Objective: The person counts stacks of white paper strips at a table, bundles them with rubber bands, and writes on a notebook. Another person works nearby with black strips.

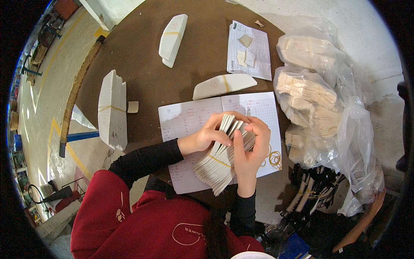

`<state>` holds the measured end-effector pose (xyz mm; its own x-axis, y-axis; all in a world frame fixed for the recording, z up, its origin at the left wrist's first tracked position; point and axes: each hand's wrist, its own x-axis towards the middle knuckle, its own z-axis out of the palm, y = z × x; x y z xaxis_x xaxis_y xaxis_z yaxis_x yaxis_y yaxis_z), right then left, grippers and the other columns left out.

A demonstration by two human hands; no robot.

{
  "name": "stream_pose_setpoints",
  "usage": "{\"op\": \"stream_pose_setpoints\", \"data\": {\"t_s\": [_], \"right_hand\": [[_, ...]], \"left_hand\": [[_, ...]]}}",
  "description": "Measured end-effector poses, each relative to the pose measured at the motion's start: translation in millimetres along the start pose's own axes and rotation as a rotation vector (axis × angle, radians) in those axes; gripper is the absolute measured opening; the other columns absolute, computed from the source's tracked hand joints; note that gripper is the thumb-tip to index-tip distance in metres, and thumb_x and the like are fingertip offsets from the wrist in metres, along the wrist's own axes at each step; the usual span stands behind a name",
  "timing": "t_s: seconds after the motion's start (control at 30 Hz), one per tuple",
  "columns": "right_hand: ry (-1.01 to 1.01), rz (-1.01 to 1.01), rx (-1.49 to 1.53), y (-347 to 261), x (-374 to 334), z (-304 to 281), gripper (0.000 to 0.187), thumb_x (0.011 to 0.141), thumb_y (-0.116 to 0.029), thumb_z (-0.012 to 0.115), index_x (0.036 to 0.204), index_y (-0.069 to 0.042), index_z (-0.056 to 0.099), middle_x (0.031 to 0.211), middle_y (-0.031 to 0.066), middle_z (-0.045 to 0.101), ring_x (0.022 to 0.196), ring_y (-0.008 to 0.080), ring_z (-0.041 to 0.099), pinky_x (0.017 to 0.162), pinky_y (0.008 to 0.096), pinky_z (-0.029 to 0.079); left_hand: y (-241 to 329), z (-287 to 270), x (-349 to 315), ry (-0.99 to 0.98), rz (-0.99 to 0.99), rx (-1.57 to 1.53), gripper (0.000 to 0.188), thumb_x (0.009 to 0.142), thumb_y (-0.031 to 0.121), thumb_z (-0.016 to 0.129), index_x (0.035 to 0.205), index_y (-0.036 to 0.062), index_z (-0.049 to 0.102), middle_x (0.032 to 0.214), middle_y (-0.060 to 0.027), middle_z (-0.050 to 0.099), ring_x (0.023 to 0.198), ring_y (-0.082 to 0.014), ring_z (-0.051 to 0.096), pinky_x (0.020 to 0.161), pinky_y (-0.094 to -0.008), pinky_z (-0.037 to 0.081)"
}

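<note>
Both my hands are closed around a thick bundle of thin white strips, tied with a yellow rubber band. My left hand grips its far left side, the thumb lying across the strip edges. On the right side, my right hand holds the bundle, thumb and fingers at its fanned upper end. Beneath the bundle lies an open squared notebook with handwritten columns. Several loose yellow rubber bands rest on its right page, beside my right hand.
Banded white stacks stand at the left, at the back and just beyond the notebook. A printed sheet bears small scraps. Clear plastic bags of beige bundles crowd the right. Dark banded bundles sit below them.
</note>
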<state>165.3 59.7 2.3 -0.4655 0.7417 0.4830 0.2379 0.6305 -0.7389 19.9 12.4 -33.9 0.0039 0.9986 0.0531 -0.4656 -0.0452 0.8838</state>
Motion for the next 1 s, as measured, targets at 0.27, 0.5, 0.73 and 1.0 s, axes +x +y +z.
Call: {"op": "stream_pose_setpoints", "data": {"t_s": [0.27,0.5,0.73,1.0], "right_hand": [[0.021,-0.053,-0.018,3.3,2.9,1.2,0.025,0.081,-0.007,0.069,0.105,-0.006,0.06,0.121,0.017,0.06,0.1,0.0316,0.057,0.087,0.0404,0.045],[-0.041,0.008,-0.018,1.9,1.8,-1.2,0.027,0.081,-0.007,0.068,0.108,-0.01,0.069,0.129,0.0136,0.058,0.102,0.0271,0.057,0.087,0.0369,0.045],[-0.013,0.012,0.011,2.1,0.8,0.1,0.027,0.08,-0.004,0.068,0.107,-0.007,0.068,0.124,0.0153,0.06,0.104,0.029,0.058,0.088,0.0376,0.047],[0.048,0.044,0.058,3.2,-0.5,2.4,0.024,0.079,-0.006,0.071,0.103,-0.005,0.067,0.114,0.0167,0.064,0.105,0.0312,0.059,0.089,0.0391,0.047]], "left_hand": [[-0.6,0.4,-1.9,0.004,0.0,-0.031,0.065,0.061,0.01,0.067,0.124,-0.0033,0.057,0.111,-0.0089,0.064,0.102,-0.0147,0.058,0.091,-0.0277,0.043],[-1.4,2.5,-1.2,-0.004,0.016,-0.041,0.066,0.063,0.003,0.066,0.127,-0.0034,0.054,0.115,-0.009,0.062,0.106,-0.0155,0.057,0.094,-0.0289,0.043],[1.2,1.7,-2.5,-0.01,-0.008,-0.04,0.067,0.064,0.005,0.068,0.128,-0.0034,0.053,0.118,-0.0093,0.061,0.108,-0.0158,0.056,0.097,-0.0292,0.041],[-1.7,-1.8,-0.2,-0.043,-0.019,-0.09,0.071,0.063,0.007,0.069,0.131,-0.003,0.053,0.118,-0.0095,0.062,0.109,-0.0162,0.056,0.098,-0.0294,0.041]]}}
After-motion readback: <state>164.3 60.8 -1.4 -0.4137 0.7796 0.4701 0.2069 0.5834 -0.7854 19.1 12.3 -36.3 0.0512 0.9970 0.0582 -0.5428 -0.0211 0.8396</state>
